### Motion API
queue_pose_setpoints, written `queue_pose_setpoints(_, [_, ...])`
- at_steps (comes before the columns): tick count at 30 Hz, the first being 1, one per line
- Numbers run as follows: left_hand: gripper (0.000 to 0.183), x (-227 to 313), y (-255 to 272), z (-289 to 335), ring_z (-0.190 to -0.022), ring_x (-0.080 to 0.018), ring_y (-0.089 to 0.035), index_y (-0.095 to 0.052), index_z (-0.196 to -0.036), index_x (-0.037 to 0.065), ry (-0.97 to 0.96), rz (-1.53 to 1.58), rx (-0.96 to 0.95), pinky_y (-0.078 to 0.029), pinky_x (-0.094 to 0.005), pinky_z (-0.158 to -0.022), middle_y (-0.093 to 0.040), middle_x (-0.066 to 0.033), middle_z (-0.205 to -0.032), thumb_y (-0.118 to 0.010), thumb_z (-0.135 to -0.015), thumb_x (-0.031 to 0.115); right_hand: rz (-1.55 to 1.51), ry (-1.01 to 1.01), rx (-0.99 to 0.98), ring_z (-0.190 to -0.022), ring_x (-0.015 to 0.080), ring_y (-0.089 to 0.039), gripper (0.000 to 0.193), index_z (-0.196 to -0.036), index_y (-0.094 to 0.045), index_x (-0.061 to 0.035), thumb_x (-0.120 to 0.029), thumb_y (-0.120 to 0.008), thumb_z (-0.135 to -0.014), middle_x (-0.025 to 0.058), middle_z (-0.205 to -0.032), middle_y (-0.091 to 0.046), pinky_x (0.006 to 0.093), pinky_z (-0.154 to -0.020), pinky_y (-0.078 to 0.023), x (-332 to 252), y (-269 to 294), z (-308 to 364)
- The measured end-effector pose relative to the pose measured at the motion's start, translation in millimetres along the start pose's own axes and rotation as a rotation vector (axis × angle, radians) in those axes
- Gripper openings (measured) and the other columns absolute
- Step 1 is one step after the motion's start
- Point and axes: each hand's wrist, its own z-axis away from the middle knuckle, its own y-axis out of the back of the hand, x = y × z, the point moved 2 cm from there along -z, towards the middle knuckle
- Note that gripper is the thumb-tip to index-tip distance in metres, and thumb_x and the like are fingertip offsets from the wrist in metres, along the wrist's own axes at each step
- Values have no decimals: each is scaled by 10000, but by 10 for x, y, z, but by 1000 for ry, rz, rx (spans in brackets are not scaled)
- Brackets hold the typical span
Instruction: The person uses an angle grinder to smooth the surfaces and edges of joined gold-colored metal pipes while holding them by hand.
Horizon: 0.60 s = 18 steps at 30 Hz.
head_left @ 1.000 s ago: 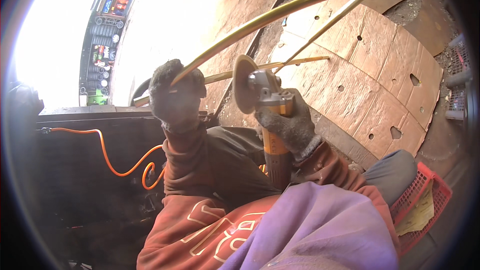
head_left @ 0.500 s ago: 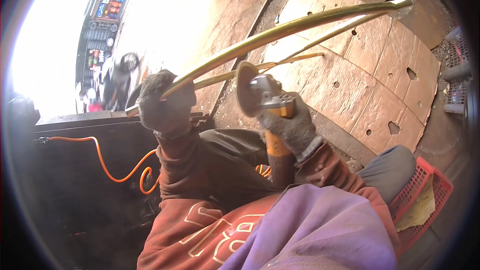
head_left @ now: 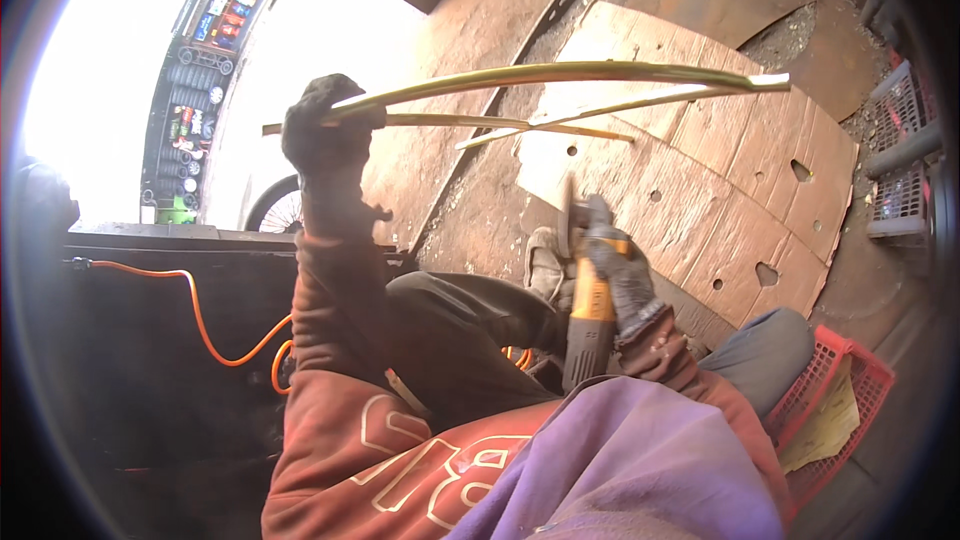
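Gloved in dark grey, my left hand (head_left: 330, 125) is closed round the left end of a brass-coloured tube frame (head_left: 560, 72). The frame has a thick curved tube on top and thinner bars that cross beneath it, and it is held up in the air, reaching far to the right. My right hand (head_left: 622, 275), gloved too, grips a yellow and black angle grinder (head_left: 592, 305). The grinder points up and away from me, its disc (head_left: 568, 220) seen nearly edge-on. A gap lies between the disc and the bars above.
Flattened cardboard (head_left: 700, 180) with holes lies on the floor ahead. A red plastic basket (head_left: 850, 360) stands at my right, and a grey crate (head_left: 900, 155) is farther off. An orange hose or cord (head_left: 200, 310) runs over the dark surface at left. A wheel (head_left: 280, 210) shows beyond.
The grinder has moved down and right, away from the bars. The tube frame's far end has dropped, so it lies more level. The passing blurred shape outside has given way to a wheel.
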Motion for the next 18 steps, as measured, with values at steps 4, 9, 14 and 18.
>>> queue_pose_setpoints(4, [195,-513,-55,56,-733,-265,-664,-634,-982,16,100,209,-275,-511,-347,-645,-659,-176,-926,-633,-843,152,-71,-131,342,-653,255,-644,349,-1064,-578,-69,-378,-655,-923,108,-807,-627,377,-584,-575,-343,672,140])
queue_pose_setpoints(9, [492,-496,-256,-98,-1024,-403,-641,-591,-1185,-74,1145,1390,-332,-482,-555,-935,-652,-237,-1066,-568,-867,300,-180,172,231,-639,276,-607,607,-950,-564,-66,-644,-690,-814,97,-788,-603,473,-637,-570,-1063,1141,371])
queue_pose_setpoints(14, [417,-502,-190,-137,-1092,-473,-640,-599,-1165,-74,1318,1193,-181,-495,-629,-990,-664,-248,-1114,-609,-868,218,-134,324,289,-663,315,-675,569,-1072,-571,-45,-563,-681,-863,140,-825,-643,465,-603,-608,-1377,1225,620])
queue_pose_setpoints(18, [342,-255,-151,-62,-1042,-436,-664,-576,-1135,-95,1252,1114,-149,-555,-567,-949,-662,-244,-1028,-624,-917,164,-26,272,248,-680,315,-691,489,-1120,-568,-40,-451,-700,-893,171,-872,-666,457,-590,-614,-1232,1232,594])
